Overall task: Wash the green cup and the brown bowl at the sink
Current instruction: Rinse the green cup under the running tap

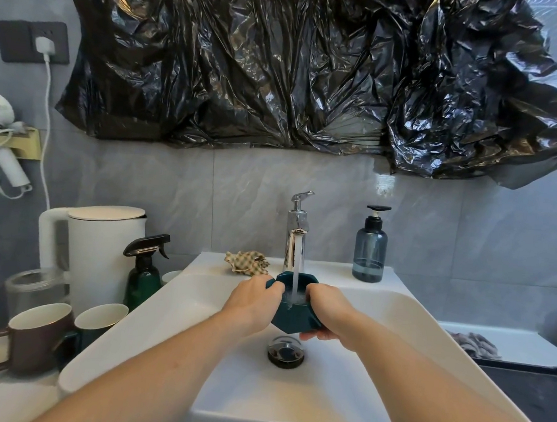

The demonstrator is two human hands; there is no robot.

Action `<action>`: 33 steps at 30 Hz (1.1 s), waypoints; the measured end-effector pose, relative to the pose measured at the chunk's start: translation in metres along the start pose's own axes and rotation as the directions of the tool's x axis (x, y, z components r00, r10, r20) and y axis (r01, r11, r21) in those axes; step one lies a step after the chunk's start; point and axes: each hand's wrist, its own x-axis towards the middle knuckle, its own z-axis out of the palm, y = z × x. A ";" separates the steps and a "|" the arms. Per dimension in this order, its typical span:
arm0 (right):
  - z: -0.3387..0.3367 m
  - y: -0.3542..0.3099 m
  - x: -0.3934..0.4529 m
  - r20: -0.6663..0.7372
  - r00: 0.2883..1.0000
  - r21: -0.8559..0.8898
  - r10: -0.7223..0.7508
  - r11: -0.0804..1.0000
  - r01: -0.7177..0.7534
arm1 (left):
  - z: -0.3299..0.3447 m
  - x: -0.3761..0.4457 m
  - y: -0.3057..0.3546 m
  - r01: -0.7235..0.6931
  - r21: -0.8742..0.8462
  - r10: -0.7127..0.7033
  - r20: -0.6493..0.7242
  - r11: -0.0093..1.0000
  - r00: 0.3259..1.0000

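Note:
The dark green cup (291, 318) is held over the white sink (290, 406), right under the chrome faucet (297, 232). Water runs from the faucet into the cup, which holds foamy water. My left hand (253, 299) grips the cup's left rim, fingers curled over the edge. My right hand (327, 313) grips its right side, thumb on the rim and fingers under the base. A brown mug-shaped vessel (36, 335) with a handle stands on the counter at the left.
Beside the brown vessel stands a second green cup (100, 318), a green spray bottle (143, 274), a white kettle (103, 248) and a glass jar (34, 289). A checked cloth (247, 262) and a blue soap dispenser (370, 250) sit on the sink's back ledge. The drain plug (285, 351) lies below the cup.

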 end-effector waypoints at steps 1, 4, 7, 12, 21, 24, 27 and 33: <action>0.000 0.000 0.001 -0.003 1.000 -0.012 0.000 1.000 0.000 | 0.000 0.000 0.000 0.000 0.002 0.000 0.003 1.000 1.000; 0.000 0.001 0.003 -0.006 1.000 -0.042 -0.007 0.999 0.006 | -0.001 -0.001 0.000 -0.002 0.014 0.002 0.005 1.000 1.000; 0.000 0.003 0.005 -0.005 1.000 -0.057 -0.024 0.998 0.023 | -0.001 -0.001 0.000 -0.006 0.021 0.006 0.015 1.000 1.000; -0.001 0.006 0.005 -0.012 0.999 -0.129 -0.040 0.991 0.038 | -0.003 -0.003 0.001 0.002 0.046 -0.004 0.030 0.999 1.000; 0.000 0.007 0.008 -0.028 0.999 -0.215 -0.035 0.976 0.029 | -0.002 -0.003 0.000 0.008 0.061 -0.010 0.042 0.998 0.999; 0.000 0.007 0.010 -0.035 0.998 -0.224 -0.045 0.974 0.036 | -0.002 -0.003 -0.001 0.002 0.052 -0.005 0.047 0.999 0.999; 0.000 0.008 0.011 -0.036 0.999 -0.233 -0.040 0.972 0.030 | -0.001 -0.002 -0.001 -0.002 0.072 -0.001 0.043 0.997 0.999; 0.001 0.008 0.013 -0.035 0.999 -0.242 -0.040 0.970 0.030 | -0.001 -0.003 -0.001 0.005 0.074 -0.008 0.039 0.997 0.999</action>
